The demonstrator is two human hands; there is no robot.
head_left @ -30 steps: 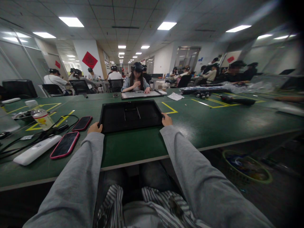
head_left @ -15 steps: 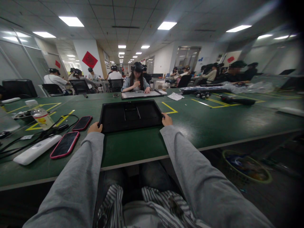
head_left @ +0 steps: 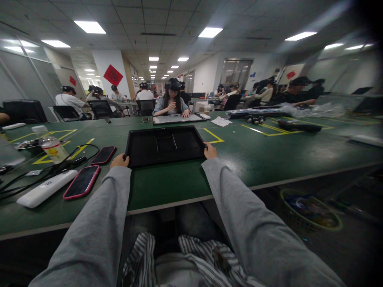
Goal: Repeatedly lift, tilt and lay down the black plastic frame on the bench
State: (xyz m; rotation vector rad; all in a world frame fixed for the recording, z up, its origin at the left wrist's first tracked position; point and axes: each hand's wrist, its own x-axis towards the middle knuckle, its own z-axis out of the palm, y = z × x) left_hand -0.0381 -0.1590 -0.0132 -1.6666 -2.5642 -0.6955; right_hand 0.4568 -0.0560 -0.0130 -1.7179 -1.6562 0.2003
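Observation:
Between my hands lies a shallow black rectangular shell (head_left: 143,147), which looks like a monitor back cover, with a raised rim and a squarish section marked by two shiny strips in its middle. My left hand (head_left: 119,160) grips its near left corner, fingers curled on the edge. On the opposite side, my right hand (head_left: 211,150) is closed on the right edge with the thumb up on the rim. The undersides of the fingers are hidden. The shell rests on or just over the green tabletop (head_left: 167,181); I cannot tell which.
Left of me are two red-cased phones (head_left: 81,182), a white power bank (head_left: 48,189), black cables and a plastic bottle (head_left: 53,147). Across the table a person (head_left: 171,99) sits at a light panel (head_left: 176,118). A black power tool (head_left: 299,126) lies right; a basket (head_left: 311,209) stands below.
My hands and the black monitor back cover stay in place. At the far left edge, part of another person's arm has come into view.

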